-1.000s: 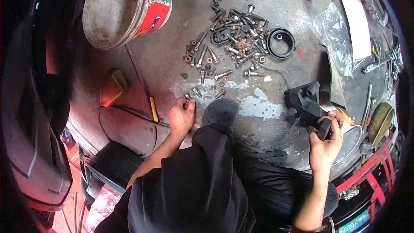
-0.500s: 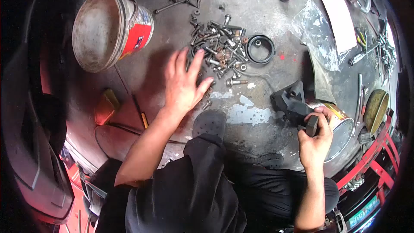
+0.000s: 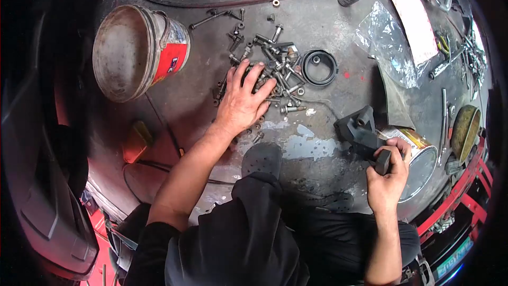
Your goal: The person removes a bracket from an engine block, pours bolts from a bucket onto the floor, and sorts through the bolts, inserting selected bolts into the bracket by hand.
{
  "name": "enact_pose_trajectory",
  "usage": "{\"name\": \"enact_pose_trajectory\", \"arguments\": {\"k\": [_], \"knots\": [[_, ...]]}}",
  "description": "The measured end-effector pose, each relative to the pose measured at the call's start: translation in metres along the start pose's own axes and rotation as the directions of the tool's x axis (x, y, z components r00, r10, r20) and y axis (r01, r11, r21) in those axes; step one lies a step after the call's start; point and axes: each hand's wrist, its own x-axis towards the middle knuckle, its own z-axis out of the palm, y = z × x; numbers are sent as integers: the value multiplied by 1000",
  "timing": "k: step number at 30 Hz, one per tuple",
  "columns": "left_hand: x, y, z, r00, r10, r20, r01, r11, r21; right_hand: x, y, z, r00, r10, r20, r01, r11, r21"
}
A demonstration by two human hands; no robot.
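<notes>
Grey concrete floor (image 3: 206, 37) beneath everything. A dirty bucket (image 3: 174, 55) with a red label, well left of the left hand (image 3: 241, 105). A loose pile of bolts (image 3: 287, 77), directly under the left hand and on past its fingertips. Farther right, a black bracket (image 3: 355, 133), gripped by the curled right hand (image 3: 389, 177). Left hand palm down, fingers spread apart over the pile. Beside the pile, a black ring (image 3: 318, 82), apart from both hands; inside it, a small round metal piece (image 3: 316, 60).
</notes>
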Motion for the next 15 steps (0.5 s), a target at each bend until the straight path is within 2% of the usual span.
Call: {"name": "enact_pose_trajectory", "arguments": {"k": [6,12,15], "knots": [[-4,-3,-2,996,-10,-88,-4,987,-162,3,-4,0,999,-39,6,39,999,-6],[20,8,0,994,-72,-86,59,989,-138,4,-4,1,999,-46,17,46,999,-21],[31,8,3,997,-47,-63,38,990,-133,4,-1,1,999,-43,15,44,999,-17]]}}
